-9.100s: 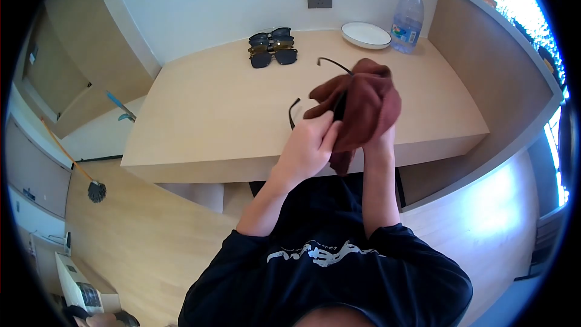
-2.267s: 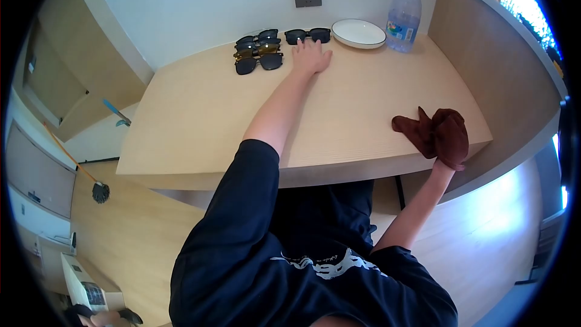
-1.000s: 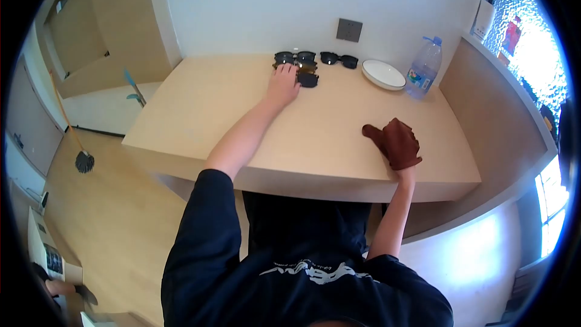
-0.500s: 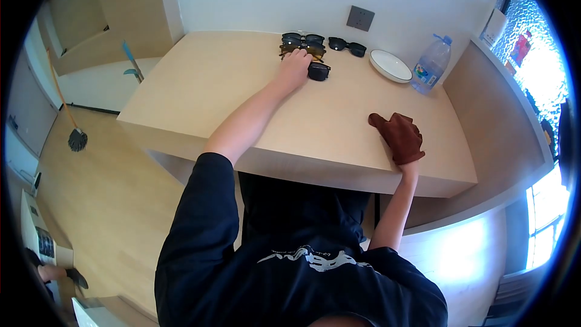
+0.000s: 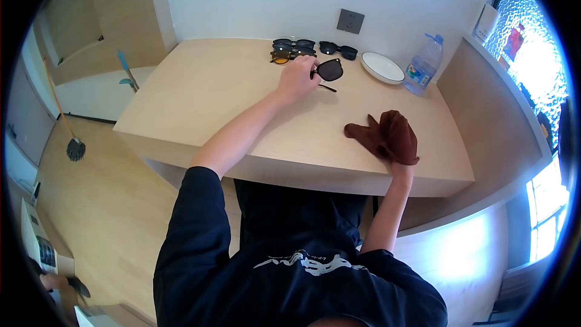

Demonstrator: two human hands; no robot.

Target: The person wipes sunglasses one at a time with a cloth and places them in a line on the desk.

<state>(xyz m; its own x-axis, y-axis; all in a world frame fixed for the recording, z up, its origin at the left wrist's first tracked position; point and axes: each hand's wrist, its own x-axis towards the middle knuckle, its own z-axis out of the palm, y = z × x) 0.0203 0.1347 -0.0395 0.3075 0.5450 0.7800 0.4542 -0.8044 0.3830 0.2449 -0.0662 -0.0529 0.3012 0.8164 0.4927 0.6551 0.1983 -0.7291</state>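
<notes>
While my left hand (image 5: pixel 296 79) grips sunglasses (image 5: pixel 330 70): raised.
Right hand (image 5: pixel 399 142): under brown cloth (image 5: pixel 365 136), grip unclear.
Bottle (image 5: pixel 423 65): beside plate (image 5: pixel 382 68), contents unclear.

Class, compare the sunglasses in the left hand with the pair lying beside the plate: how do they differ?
The held sunglasses are in the grip of the left hand; the other pair rests untouched on the desk.
The held sunglasses show one lens plainly, the rest being partly covered by fingers; the other pair shows both lenses.
Both have dark lenses.
</notes>
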